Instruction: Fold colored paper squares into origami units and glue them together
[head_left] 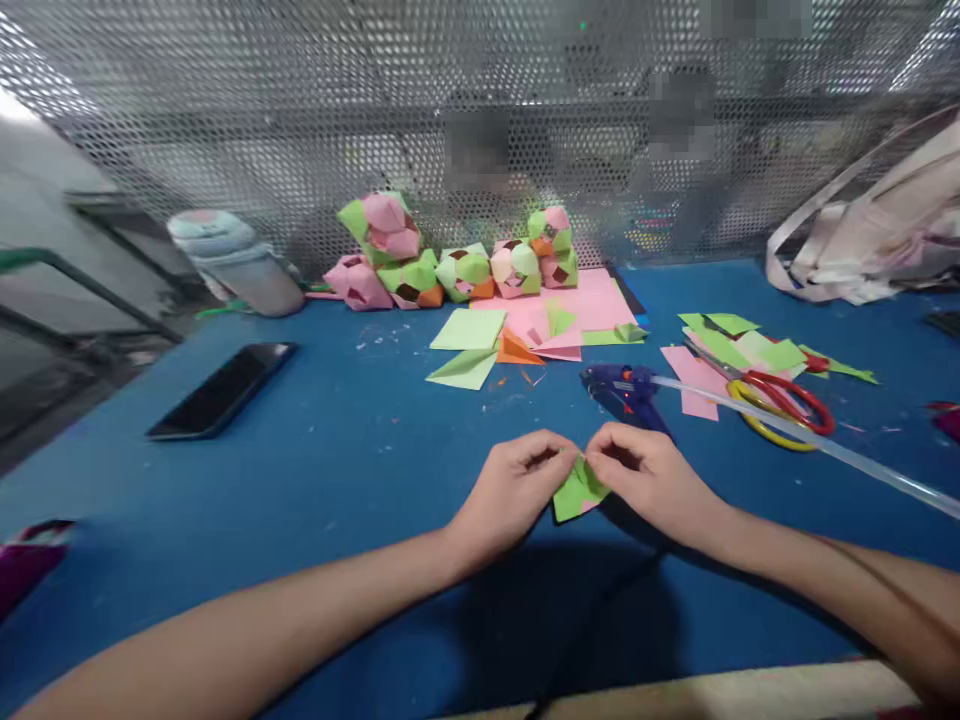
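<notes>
Both my hands meet over the blue table, pinching one small folded green paper piece with a pink edge. My left hand grips its upper left corner with curled fingers. My right hand holds the top right with fingers closed. The paper hangs just above the table surface.
A blue glue gun with a clear glue stick lies just beyond my right hand. Red-and-yellow scissors rest on green and pink scraps. Loose paper sheets and several folded paper balls sit near the mesh wall. A phone lies left, a bag far right.
</notes>
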